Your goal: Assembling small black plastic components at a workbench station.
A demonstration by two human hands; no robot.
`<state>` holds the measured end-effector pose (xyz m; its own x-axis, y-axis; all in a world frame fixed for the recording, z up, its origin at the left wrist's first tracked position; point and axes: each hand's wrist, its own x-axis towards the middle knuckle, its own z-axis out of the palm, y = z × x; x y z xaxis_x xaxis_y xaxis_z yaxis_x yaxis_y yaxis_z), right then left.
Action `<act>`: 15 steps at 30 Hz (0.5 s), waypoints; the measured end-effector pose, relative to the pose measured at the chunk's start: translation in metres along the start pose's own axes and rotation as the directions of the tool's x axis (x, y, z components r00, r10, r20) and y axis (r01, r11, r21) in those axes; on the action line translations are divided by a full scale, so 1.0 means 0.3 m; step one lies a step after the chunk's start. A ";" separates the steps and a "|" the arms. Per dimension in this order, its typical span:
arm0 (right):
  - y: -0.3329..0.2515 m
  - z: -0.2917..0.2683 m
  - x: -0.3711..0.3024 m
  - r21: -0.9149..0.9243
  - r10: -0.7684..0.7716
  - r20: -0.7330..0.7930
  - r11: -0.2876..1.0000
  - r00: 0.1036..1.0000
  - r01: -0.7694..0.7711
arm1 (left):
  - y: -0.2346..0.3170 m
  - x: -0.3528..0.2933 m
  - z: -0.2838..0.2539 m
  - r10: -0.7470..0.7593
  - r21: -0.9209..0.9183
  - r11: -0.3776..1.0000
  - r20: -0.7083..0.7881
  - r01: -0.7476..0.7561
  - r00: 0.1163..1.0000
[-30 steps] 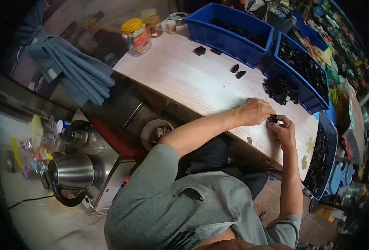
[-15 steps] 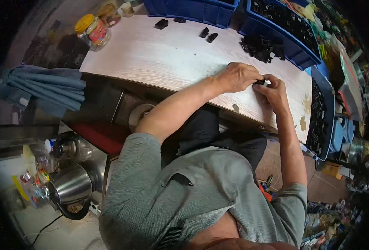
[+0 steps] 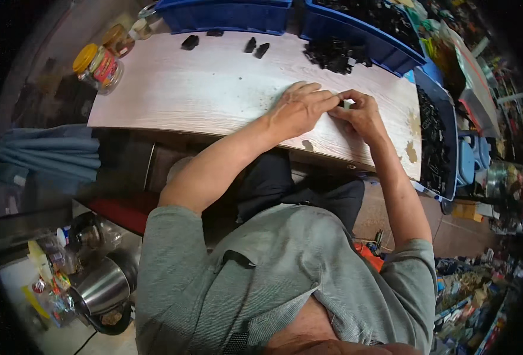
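Over the right half of the white wood-grain table [image 3: 172, 89], my two hands meet at a small black plastic part [image 3: 341, 104]. My right hand [image 3: 365, 118] pinches it between thumb and forefinger. From the other side my left hand [image 3: 300, 111] closes its front fingers on the same part; its thumb is hidden. Fingers cover most of the part, so its exact shape cannot be made out. Beyond my hands lies a pile of similar black parts [image 3: 332, 54]. Several single black pieces [image 3: 261, 50] lie farther left, near the table's back.
Two blue bins [image 3: 226, 21] [image 3: 385, 52] stand along the back edge, the right one full of black parts. Another bin [image 3: 449, 171] of black parts sits beyond the right edge. A yellow-lidded jar [image 3: 100, 70] stands at the left end. Blue cloth [image 3: 54, 154] hangs left.
The whole view has shifted, so table and hands appear farther left. Both hands remain together at the small black part, with the fingers slightly rearranged around it.
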<state>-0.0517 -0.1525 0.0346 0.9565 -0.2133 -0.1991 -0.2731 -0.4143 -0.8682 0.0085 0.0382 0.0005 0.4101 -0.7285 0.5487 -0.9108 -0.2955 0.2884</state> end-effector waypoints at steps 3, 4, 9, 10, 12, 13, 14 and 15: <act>0.020 -0.017 0.006 -0.028 0.009 0.023 1.000 1.000 -0.009 | 0.006 0.006 -0.004 -0.008 0.008 1.000 0.047 0.008 0.999; 0.024 -0.020 0.004 -0.018 0.005 0.028 1.000 1.000 -0.004 | 0.008 0.011 -0.004 -0.025 -0.014 1.000 0.076 0.027 0.997; 0.023 -0.030 -0.020 0.115 -0.016 0.005 0.993 1.000 0.015 | -0.122 -0.005 -0.028 -0.107 0.107 0.985 -0.230 0.134 0.967; 0.020 -0.047 -0.035 0.199 0.087 -0.026 0.977 0.996 -0.080 | -0.156 -0.006 -0.057 -0.129 0.186 0.962 -0.341 0.201 0.931; 0.029 -0.082 -0.039 0.283 0.184 -0.054 0.945 0.981 -0.162 | -0.212 -0.002 -0.100 -0.347 0.348 0.811 -0.358 0.469 0.867; 0.062 -0.124 -0.025 0.285 0.171 -0.111 0.949 0.979 -0.134 | -0.239 0.007 -0.117 -0.373 0.384 0.782 -0.344 0.491 0.862; 0.081 -0.161 -0.009 0.287 0.153 -0.160 0.952 0.975 -0.103 | -0.284 -0.004 -0.123 -0.402 0.427 0.748 -0.317 0.508 0.859; 0.096 -0.206 0.009 0.312 0.126 -0.231 0.949 0.965 -0.050 | -0.321 -0.018 -0.122 -0.433 0.468 0.713 -0.292 0.522 0.853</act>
<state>-0.0633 -0.2198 0.0372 0.8645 -0.4625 -0.1968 -0.2745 -0.1064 -0.9557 0.0958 0.0932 -0.0014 0.7581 -0.3133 0.5719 -0.4577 -0.8804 0.1245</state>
